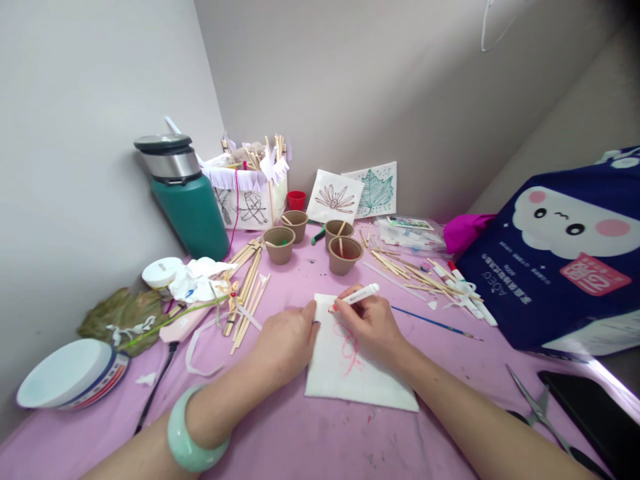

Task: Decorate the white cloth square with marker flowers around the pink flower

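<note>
A white rectangular canvas [360, 387] lies on the pink-covered table, with pink-red looping lines drawn on its middle. My right hand [376, 327] is closed round a white marker [364, 293]. The marker's reddish end is low, by a small red mark near the canvas's top left. At the canvas's left edge rests my left hand [290, 337], fingers curled together; what they hold, if anything, is hidden. A small dark blue thing shows beside its fingertips. A pale green bangle [187, 433] circles my left wrist.
Brown pots [345, 260] stand behind the canvas. Wooden sticks [247, 300] and a green bottle [187, 207] are left. Markers [480, 307], a paintbrush [435, 323], scissors [540, 410], a dark phone [590, 413] and a blue bag [530, 247] lie right. Two drawings [335, 197] lean against the wall.
</note>
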Demonstrator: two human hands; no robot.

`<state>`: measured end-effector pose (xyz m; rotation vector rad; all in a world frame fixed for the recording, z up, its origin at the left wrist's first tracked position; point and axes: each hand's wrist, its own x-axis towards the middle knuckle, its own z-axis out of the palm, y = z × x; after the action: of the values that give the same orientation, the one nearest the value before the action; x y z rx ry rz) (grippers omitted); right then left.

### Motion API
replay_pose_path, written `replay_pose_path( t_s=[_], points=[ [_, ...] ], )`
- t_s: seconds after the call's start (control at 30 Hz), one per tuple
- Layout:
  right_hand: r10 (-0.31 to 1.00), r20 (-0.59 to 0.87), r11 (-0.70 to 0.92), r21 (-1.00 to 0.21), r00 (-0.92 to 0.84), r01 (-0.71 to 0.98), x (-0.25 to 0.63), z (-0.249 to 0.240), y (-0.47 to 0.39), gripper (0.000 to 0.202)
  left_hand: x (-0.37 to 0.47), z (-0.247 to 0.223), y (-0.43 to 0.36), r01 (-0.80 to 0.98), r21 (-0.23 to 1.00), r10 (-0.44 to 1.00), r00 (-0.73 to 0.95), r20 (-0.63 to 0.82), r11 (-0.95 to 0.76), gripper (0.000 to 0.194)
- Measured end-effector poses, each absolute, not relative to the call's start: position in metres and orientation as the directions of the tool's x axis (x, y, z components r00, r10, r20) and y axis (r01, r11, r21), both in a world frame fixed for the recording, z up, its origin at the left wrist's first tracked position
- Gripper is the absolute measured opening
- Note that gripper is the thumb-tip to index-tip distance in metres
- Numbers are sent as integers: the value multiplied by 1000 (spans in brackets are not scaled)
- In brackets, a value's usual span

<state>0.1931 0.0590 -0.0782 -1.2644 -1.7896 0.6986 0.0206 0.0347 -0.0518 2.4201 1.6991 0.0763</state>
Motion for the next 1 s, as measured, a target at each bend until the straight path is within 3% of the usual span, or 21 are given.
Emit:
replay_pose_path(
  t_s=[1.0],
  points=[
    [935,354,314,-804,-17,505,196,-79,60,19,20,-53,35,926,172,936,349,-51,-336,21]
  ],
)
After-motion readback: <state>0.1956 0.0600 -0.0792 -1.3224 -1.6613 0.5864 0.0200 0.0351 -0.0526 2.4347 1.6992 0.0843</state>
